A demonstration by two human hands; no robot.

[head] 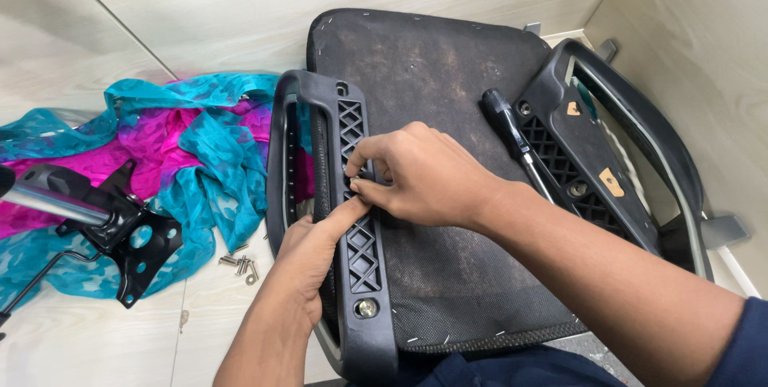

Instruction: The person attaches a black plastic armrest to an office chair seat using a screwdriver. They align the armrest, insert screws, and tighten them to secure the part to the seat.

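Beside hands (384, 195): screwdriver (512, 135), bolts (240, 265).

Two hands, the left hand (308, 247) and the right hand (416, 175), show. One upturned chair seat (436, 83) carries two black armrests, one armrest (356, 219) left, another (592, 155) right. One screwdriver (512, 135), one metal chair base plate (132, 231), one teal-and-pink cloth (184, 139), and a small heap of loose screws (240, 263), too bunched to count.

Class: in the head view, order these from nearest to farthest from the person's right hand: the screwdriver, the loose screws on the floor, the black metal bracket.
From the right hand:
1. Screwdriver, just right, on the seat underside.
2. Loose screws, lower left, on the floor.
3. Black metal bracket, far left, on the cloth.
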